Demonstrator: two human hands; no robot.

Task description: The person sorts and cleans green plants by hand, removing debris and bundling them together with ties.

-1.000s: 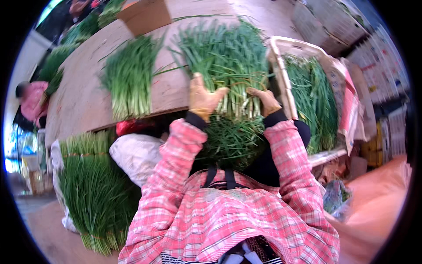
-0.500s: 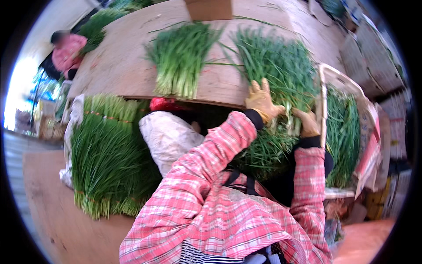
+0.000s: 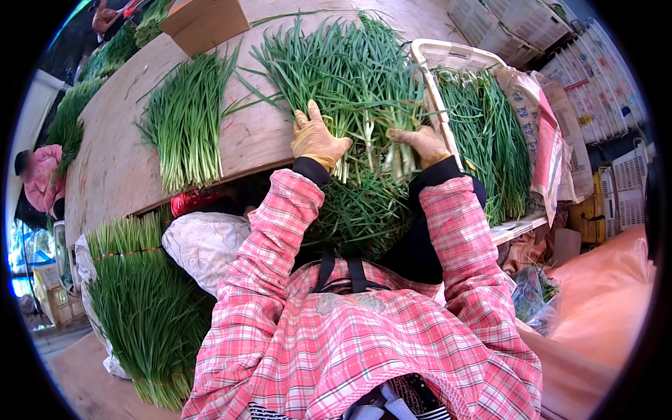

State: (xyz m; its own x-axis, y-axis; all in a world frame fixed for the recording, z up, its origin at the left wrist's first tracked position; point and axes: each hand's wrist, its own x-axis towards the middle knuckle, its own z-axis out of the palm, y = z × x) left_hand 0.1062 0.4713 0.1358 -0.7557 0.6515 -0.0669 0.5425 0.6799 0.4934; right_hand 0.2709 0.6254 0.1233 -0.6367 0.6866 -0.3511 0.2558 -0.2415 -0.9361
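Note:
A loose heap of green garlic chives (image 3: 350,70) lies on the wooden table, its pale stem ends toward me. My left hand (image 3: 318,136), in a yellow glove, rests against the heap's left side with the fingers stretched out. At the right side, my gloved right hand (image 3: 424,145) is closed around a small clump of chives (image 3: 400,155), whose stems hang below the fingers. A neater sheaf of chives (image 3: 185,126) lies to the left of the heap. More loose leaves (image 3: 364,217) fill the space below my hands, over my lap.
To the right stands a white plastic crate (image 3: 437,105) of chives, with a sack (image 3: 542,140) over its far side. Banded chive bundles (image 3: 143,308) are stacked at lower left. A cardboard box (image 3: 203,24) sits on the table (image 3: 105,154). A person in pink (image 3: 43,178) is at far left.
The view has swung to the right, so the table and chives appear farther left. My hands are wider apart, and the right one has come up beside the stems with a clump in its grasp.

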